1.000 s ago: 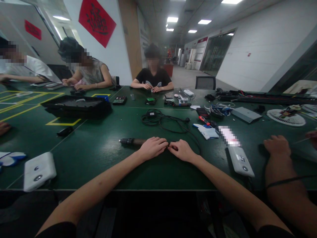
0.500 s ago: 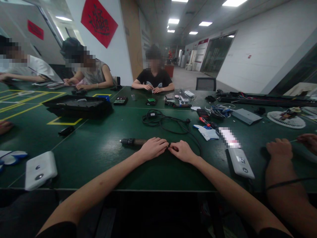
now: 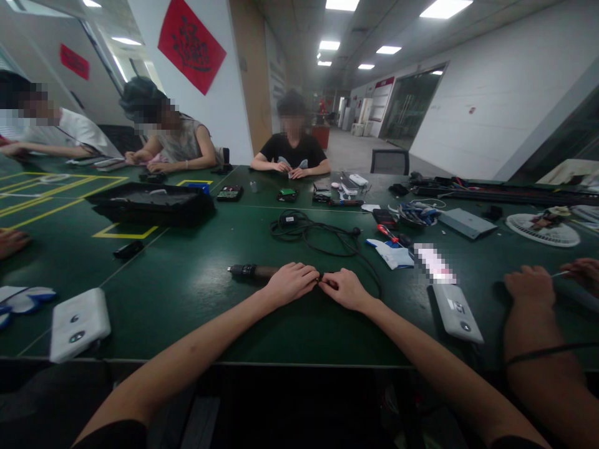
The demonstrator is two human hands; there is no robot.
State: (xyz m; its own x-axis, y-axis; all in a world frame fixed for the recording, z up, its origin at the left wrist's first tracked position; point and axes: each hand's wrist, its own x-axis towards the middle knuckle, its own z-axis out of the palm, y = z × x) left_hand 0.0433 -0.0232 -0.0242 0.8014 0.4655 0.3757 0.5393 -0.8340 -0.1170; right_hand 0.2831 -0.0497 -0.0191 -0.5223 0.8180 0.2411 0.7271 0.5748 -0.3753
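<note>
My left hand (image 3: 291, 284) lies curled over the handle of a long dark tool (image 3: 251, 271) that rests flat on the green table (image 3: 187, 280), its metal tip pointing left. My right hand (image 3: 345, 289) is closed right beside it, fingertips pinched at the tool's cord end where the two hands meet. A black cable (image 3: 318, 234) runs from there in loops toward the middle of the table. What the right fingers pinch is too small to make out.
A white device (image 3: 78, 323) lies at the near left, another (image 3: 457, 304) at the near right. A co-worker's hands (image 3: 531, 285) work at the far right. A black tray (image 3: 152, 202), white gloves (image 3: 390, 252), screwdrivers and circuit boards lie further back. Three people sit opposite.
Both hands stay on the tool. The view has tilted slightly, so everything sits a little lower in the picture. The co-worker's hands at the right have shifted a little.
</note>
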